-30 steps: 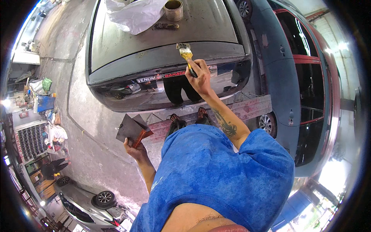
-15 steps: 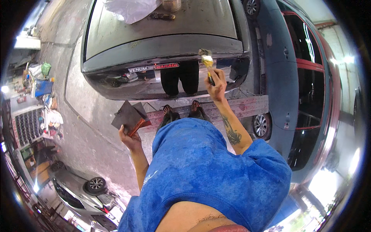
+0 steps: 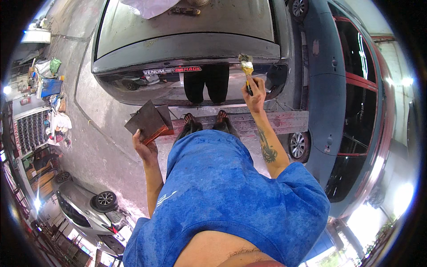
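Status of Brush and Plates at the Gray Car: Work Under Way, Finished Extent Undetermined

The gray car [image 3: 222,23] occupies the upper centre of the view. Its dull upper surface meets a glossy dark end panel [image 3: 171,91] at the near edge. A blue-gray car [image 3: 316,111] stands along its right side; a silver car [image 3: 89,218] is parked well apart, at lower left. A long plank [image 3: 280,122] runs below the gray car's near edge, close to the person's feet. A white sheet [image 3: 149,6] lies on the far left part of the upper surface.

The left hand [image 3: 146,149] has its fingers closed on dark flat plates [image 3: 146,119], fanned apart, one with an orange-red edge. The plates are left of the plank and clear of the gray car.

The right hand [image 3: 255,99] has its fingers wrapped around the handle of a paintbrush [image 3: 247,66]. The brush points away from the person, its dark, clumped bristles overlapping the right part of the near edge. Contact with the surface cannot be confirmed.

A small dark tool [image 3: 185,11] rests just beside the white sheet.

Progress, as judged: both implements are in hand, so work appears incomplete. Specks mark the upper surface, but no boundary separates treated from untreated areas; the amount remaining cannot be determined.
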`<state>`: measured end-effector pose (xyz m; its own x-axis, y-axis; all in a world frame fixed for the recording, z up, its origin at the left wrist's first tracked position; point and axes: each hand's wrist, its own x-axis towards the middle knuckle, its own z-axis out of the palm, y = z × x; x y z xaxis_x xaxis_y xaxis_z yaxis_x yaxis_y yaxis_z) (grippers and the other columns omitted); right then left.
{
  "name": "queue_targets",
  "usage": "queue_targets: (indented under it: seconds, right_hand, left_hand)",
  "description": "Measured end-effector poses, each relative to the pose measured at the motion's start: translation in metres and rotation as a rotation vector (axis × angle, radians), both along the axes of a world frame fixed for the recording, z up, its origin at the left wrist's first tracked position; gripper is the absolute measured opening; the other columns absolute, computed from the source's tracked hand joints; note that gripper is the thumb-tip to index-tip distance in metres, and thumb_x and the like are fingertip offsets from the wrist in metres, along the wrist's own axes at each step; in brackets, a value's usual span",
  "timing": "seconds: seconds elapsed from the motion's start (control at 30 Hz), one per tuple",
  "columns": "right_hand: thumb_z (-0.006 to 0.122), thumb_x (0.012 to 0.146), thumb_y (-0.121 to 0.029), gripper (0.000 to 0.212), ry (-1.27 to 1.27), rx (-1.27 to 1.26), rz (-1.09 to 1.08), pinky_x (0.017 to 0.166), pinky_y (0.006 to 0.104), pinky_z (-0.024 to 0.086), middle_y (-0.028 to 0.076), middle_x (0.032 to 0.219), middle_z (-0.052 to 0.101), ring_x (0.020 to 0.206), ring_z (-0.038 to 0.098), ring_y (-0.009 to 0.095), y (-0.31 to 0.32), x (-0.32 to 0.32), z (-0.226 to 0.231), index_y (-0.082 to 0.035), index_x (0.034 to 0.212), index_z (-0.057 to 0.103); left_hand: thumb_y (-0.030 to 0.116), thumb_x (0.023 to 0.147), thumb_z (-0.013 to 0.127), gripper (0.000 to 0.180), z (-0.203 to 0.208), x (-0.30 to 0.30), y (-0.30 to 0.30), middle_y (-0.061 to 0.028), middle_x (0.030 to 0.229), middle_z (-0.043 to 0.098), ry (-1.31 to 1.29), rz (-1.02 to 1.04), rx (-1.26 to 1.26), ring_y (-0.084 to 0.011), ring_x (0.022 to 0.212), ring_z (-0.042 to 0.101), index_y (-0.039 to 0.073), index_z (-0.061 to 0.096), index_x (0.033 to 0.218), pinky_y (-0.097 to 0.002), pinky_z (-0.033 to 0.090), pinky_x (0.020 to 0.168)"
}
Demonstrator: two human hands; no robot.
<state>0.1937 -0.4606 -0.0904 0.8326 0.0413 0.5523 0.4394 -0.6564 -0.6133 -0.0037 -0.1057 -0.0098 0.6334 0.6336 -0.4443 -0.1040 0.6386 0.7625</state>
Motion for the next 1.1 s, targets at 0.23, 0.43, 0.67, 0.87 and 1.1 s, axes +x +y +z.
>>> queue_targets:
  seconds: [0.23, 0.43, 0.67, 0.87, 1.1]
  right_hand:
    - [0.068, 0.073, 0.001, 0.036, 0.061, 0.031, 0.061, 0.073, 0.0363, 0.05, 0.015, 0.094, 0.057, 0.083, 0.059, 0.03, 0.011, 0.003, -0.009, -0.003, 0.109, 0.066]
    - [0.068, 0.072, 0.001, 0.035, 0.001, -0.042, -0.038, 0.074, 0.0357, 0.05, 0.014, 0.092, 0.058, 0.083, 0.059, 0.029, -0.01, 0.013, -0.005, -0.001, 0.107, 0.067]
    - [0.069, 0.072, 0.0, 0.035, 0.04, -0.019, 0.03, 0.072, 0.0356, 0.05, 0.014, 0.091, 0.057, 0.081, 0.059, 0.029, 0.002, 0.013, -0.007, -0.003, 0.106, 0.067]
    - [0.069, 0.07, 0.003, 0.038, 0.005, 0.033, 0.086, 0.068, 0.0334, 0.05, 0.013, 0.09, 0.057, 0.076, 0.059, 0.027, 0.029, 0.009, -0.012, -0.004, 0.107, 0.067]
    - [0.067, 0.071, 0.003, 0.035, 0.035, -0.035, 0.013, 0.072, 0.035, 0.05, 0.014, 0.092, 0.058, 0.082, 0.06, 0.029, -0.007, 0.014, -0.009, -0.001, 0.106, 0.067]
  left_hand:
    - [0.018, 0.088, 0.053, 0.022, 0.001, -0.001, -0.01, -0.0115, 0.102, 0.067, 0.022, 0.025, 0.019, -0.0221, 0.094, 0.066, 0.001, 0.061, 0.099, -0.0339, 0.053, 0.084]
    - [0.018, 0.088, 0.052, 0.023, -0.001, -0.006, -0.013, -0.0121, 0.101, 0.068, -0.003, 0.019, -0.006, -0.0226, 0.094, 0.066, 0.0, 0.061, 0.1, -0.0348, 0.054, 0.085]
    - [0.02, 0.089, 0.053, 0.025, -0.009, -0.009, -0.013, -0.0125, 0.103, 0.067, 0.016, 0.05, -0.009, -0.0235, 0.092, 0.066, 0.0, 0.061, 0.102, -0.036, 0.054, 0.083]
    - [0.016, 0.089, 0.053, 0.02, -0.005, -0.007, -0.015, -0.011, 0.099, 0.068, 0.008, 0.039, -0.015, -0.0212, 0.091, 0.066, 0.001, 0.061, 0.099, -0.0324, 0.053, 0.084]
    - [0.019, 0.089, 0.053, 0.022, -0.001, -0.006, -0.015, -0.0102, 0.101, 0.068, 0.006, 0.026, -0.01, -0.0216, 0.092, 0.066, 0.002, 0.061, 0.1, -0.0343, 0.053, 0.083]
